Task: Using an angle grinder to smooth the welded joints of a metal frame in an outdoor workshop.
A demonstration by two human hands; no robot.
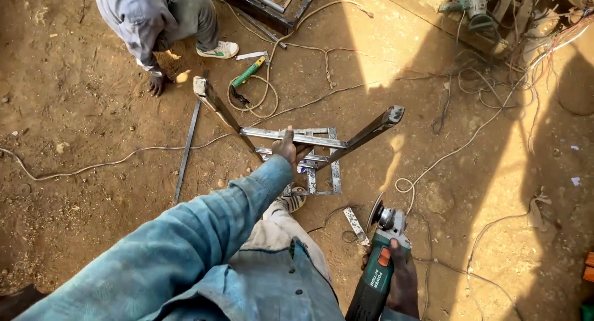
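My left hand [287, 146] reaches forward in a blue sleeve and grips a crossbar of a welded metal frame [322, 166] made of square tubes, with two legs sticking up and outward. My right hand [402, 278] holds a green and grey angle grinder [380, 259] low at the right. Its disc [374, 211] points toward the frame and is apart from it. My foot in a sandal [296, 200] rests by the frame's near edge.
Another person [154, 18] crouches at the top left, one hand on the dirt. A green-handled tool [249, 72], loose cables, a flat steel bar [187, 151] and a small metal offcut [356, 225] lie on the ground. More tools and wires sit at top right.
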